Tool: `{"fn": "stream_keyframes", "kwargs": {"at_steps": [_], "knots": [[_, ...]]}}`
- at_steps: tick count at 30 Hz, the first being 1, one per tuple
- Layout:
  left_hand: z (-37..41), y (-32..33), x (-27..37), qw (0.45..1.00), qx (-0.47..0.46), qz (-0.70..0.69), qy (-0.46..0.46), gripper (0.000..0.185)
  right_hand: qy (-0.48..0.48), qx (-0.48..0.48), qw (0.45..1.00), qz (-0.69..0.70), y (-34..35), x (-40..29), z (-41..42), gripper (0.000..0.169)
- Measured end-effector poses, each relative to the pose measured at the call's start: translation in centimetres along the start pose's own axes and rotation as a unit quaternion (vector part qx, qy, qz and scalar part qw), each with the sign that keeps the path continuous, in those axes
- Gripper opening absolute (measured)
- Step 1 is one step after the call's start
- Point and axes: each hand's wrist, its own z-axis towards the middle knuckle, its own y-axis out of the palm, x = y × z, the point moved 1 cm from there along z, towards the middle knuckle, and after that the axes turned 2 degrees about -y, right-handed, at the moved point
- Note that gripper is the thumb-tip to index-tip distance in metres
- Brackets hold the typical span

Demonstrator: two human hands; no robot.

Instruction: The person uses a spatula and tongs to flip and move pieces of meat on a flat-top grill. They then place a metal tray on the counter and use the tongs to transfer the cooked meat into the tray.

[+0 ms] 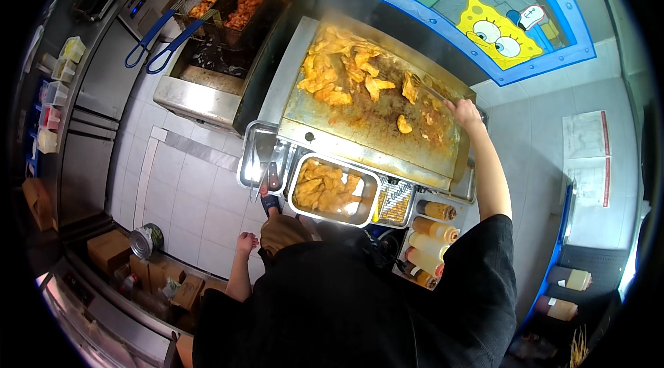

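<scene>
My right hand (465,113) grips a long metal utensil (434,93), either tongs or a turner, over the right side of a flat steel griddle (358,129). Its far end meets a browned piece of meat (409,89), probably chicken. A heap of yellow-coated pieces (321,75) covers the griddle's left and back, with steam above. One small piece (404,124) lies apart near the middle. My left hand (247,242) hangs low at my side, fingers loosely curled and nothing visible in them. Before me, a steel pan (377,197) holds more coated pieces (324,189).
Left of the griddle stands a deep fryer (199,93) with blue-handled baskets (181,41) of fried food. A steel tray (243,160) holds a wooden-handled scraper (273,176). Several sauce bottles (436,229) lie at the right front. A large can (147,240) and cardboard boxes (109,251) sit lower left.
</scene>
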Motion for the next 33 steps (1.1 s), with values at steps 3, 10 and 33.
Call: {"fn": "stream_keyframes", "kwargs": {"at_steps": [3,10,33], "knots": [[-0.7,0.7,0.8,1.000,0.003,-0.011,0.019,0.017,0.004,-0.002,1.000,0.024,3.1,2.0,1.7,0.062],[-1.4,1.5,-0.6,1.000,0.012,0.008,0.004,0.018,0.009,0.009,0.998,0.065,3.3,0.8,1.1,0.057],[-1.2,2.5,1.5,0.999,-0.007,0.020,0.025,0.019,0.180,0.105,0.950,0.235,6.4,-0.7,-7.5,0.066]]}}
